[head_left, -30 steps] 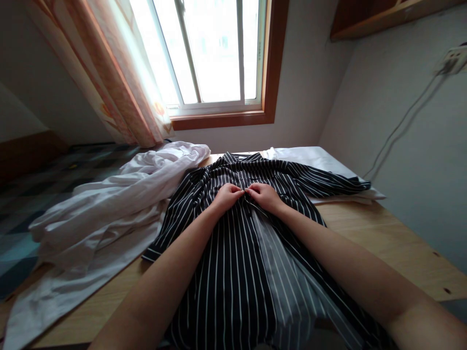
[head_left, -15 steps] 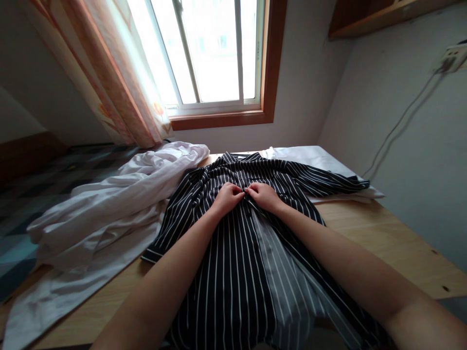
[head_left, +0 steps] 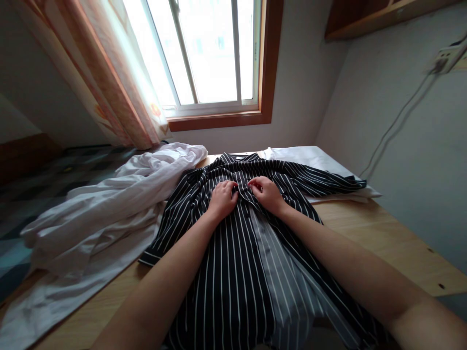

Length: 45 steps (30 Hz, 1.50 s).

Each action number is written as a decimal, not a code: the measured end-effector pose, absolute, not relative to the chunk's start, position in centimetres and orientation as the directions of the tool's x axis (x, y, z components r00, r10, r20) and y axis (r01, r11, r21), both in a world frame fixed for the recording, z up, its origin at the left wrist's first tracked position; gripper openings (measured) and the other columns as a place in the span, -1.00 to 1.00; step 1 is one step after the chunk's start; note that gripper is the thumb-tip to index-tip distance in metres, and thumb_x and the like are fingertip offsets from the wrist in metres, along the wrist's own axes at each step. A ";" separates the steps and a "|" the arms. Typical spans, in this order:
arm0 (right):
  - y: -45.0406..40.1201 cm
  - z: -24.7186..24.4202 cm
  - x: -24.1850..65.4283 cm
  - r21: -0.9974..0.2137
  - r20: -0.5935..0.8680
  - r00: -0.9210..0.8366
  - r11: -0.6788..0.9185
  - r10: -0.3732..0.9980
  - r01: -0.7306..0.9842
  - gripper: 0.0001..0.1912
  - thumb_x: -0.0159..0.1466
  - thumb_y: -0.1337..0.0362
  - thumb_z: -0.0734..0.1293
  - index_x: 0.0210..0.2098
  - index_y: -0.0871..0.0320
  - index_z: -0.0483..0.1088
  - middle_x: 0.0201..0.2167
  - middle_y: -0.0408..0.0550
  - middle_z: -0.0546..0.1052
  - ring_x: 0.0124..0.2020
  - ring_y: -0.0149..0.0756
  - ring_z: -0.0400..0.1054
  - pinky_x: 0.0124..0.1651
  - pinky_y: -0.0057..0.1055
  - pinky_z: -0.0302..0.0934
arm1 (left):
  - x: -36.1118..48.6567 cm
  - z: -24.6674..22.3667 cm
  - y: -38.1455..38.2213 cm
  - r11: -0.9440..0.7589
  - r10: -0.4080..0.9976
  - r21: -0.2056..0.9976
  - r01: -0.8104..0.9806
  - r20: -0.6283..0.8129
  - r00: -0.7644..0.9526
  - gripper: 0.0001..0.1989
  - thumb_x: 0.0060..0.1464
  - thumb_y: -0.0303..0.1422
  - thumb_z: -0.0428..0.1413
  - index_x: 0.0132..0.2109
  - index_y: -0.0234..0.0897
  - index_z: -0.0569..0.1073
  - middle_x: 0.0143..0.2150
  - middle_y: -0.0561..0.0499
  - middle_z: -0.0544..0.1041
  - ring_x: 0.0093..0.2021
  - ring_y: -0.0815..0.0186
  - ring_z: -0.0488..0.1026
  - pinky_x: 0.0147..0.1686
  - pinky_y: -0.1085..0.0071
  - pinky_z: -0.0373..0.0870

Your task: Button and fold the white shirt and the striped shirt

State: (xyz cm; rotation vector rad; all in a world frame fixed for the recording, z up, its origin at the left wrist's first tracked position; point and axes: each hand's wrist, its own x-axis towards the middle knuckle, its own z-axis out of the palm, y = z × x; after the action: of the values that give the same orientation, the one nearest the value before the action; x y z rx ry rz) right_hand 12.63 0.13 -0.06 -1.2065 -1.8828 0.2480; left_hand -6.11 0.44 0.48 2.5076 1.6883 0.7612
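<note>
A black shirt with white stripes [head_left: 233, 272] lies front up, its collar toward the window and its lower front parted, showing a grey striped inner side. My left hand [head_left: 223, 198] rests on the chest, left of the button strip, its fingers spread a little over the cloth and the thumb apart. Just across the strip, my right hand [head_left: 268, 194] has its fingers curled, with thumb and fingertips closed on the shirt's front edge. The cloth between those fingertips is small and partly hidden.
Crumpled white cloth [head_left: 109, 209] lies along the left of the wooden table [head_left: 379, 233]. Another white cloth [head_left: 310, 153] is under the shirt's right-side sleeve. Behind are a window [head_left: 215, 58] and a curtain [head_left: 109, 73]; a cable [head_left: 396, 121] hangs on the right wall.
My hands have moved apart from their meeting point at the button strip. My left hand has shifted left, and its pinch has loosened. The view has shifted slightly.
</note>
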 end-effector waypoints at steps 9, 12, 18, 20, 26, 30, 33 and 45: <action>0.0 -1.0 13.4 -0.321 0.180 -0.197 0.247 0.964 0.914 -0.53 0.41 0.05 0.17 0.26 0.00 0.29 0.35 0.00 0.24 0.38 -0.04 -0.01 0.36 0.14 -0.27 | -6.9 0.1 1.1 -0.394 0.918 0.138 0.909 0.105 0.382 -0.46 0.34 -0.13 -0.15 0.37 -0.20 0.19 0.43 -0.06 0.14 0.43 0.12 0.01 0.38 0.08 -0.10; 0.2 -0.9 13.8 -0.301 0.118 -0.218 0.244 0.969 0.922 -0.44 0.42 -0.05 0.10 0.33 -0.01 0.20 0.40 0.00 0.13 0.42 -0.05 -0.10 0.37 0.15 -0.34 | -7.8 0.2 1.6 -0.394 0.919 0.147 0.907 0.091 0.384 -0.44 0.33 -0.07 -0.16 0.38 -0.14 0.17 0.44 -0.01 0.12 0.44 0.15 -0.01 0.38 0.09 -0.12; 0.9 -0.7 13.9 -0.277 0.078 -0.220 0.233 0.972 0.932 -0.38 0.42 -0.10 0.03 0.38 -0.02 0.11 0.44 -0.04 0.03 0.44 -0.09 -0.18 0.39 0.13 -0.37 | -8.2 0.4 2.1 -0.401 0.916 0.117 0.908 0.084 0.393 -0.41 0.33 -0.02 -0.20 0.37 -0.14 0.18 0.44 0.00 0.10 0.44 0.17 -0.02 0.38 0.13 -0.13; 1.2 -0.8 13.8 -0.266 0.074 -0.218 0.230 0.973 0.936 -0.38 0.42 -0.10 0.01 0.39 -0.03 0.08 0.44 -0.05 0.02 0.44 -0.10 -0.19 0.39 0.12 -0.39 | -8.0 0.4 2.3 -0.394 0.919 0.098 0.914 0.074 0.388 -0.41 0.33 -0.02 -0.22 0.38 -0.13 0.17 0.45 0.01 0.08 0.45 0.18 -0.04 0.38 0.14 -0.14; 2.5 -0.6 13.5 -0.236 0.031 -0.233 0.234 0.972 0.943 -0.36 0.42 -0.11 -0.01 0.41 -0.04 0.04 0.45 -0.07 -0.01 0.45 -0.10 -0.20 0.40 0.02 -0.35 | -7.7 0.5 3.3 -0.367 0.930 0.074 0.927 0.036 0.366 -0.39 0.33 -0.02 -0.26 0.41 -0.14 0.12 0.46 0.01 0.04 0.46 0.18 -0.07 0.39 0.13 -0.17; 3.7 -0.4 13.2 -0.240 0.002 -0.211 0.205 0.978 0.949 -0.34 0.41 -0.11 -0.01 0.42 -0.03 0.01 0.45 -0.03 0.00 0.44 -0.05 -0.16 0.40 -0.04 -0.30 | -7.6 0.5 4.3 -0.331 0.944 0.067 0.941 0.030 0.329 -0.38 0.32 -0.01 -0.27 0.41 -0.12 0.10 0.47 0.04 0.02 0.46 0.18 -0.07 0.39 0.13 -0.16; 4.7 -0.4 12.9 -0.236 0.004 -0.210 0.205 0.978 0.950 -0.34 0.41 -0.11 -0.01 0.42 -0.02 0.01 0.44 -0.01 0.02 0.42 -0.02 -0.12 0.38 -0.06 -0.25 | -7.5 0.6 5.0 -0.313 0.950 0.059 0.948 0.017 0.313 -0.37 0.32 0.00 -0.28 0.42 -0.12 0.09 0.47 0.03 0.01 0.46 0.15 -0.07 0.38 0.09 -0.13; 6.6 -0.4 12.9 -0.254 0.085 -0.239 0.253 0.967 0.934 -0.38 0.41 -0.06 0.04 0.37 0.02 0.13 0.41 0.04 0.12 0.35 0.03 0.04 0.32 0.02 -0.07 | -7.6 0.9 7.0 -0.386 0.914 0.025 0.922 0.142 0.379 -0.45 0.33 -0.07 -0.19 0.34 -0.18 0.25 0.40 -0.08 0.20 0.39 0.09 0.11 0.34 0.10 -0.02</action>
State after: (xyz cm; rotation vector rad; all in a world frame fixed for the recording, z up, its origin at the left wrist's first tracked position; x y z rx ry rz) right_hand 12.89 6.62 -0.41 -1.7804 -2.2992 0.2211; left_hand -7.61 7.01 0.90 2.6567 1.7710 0.2125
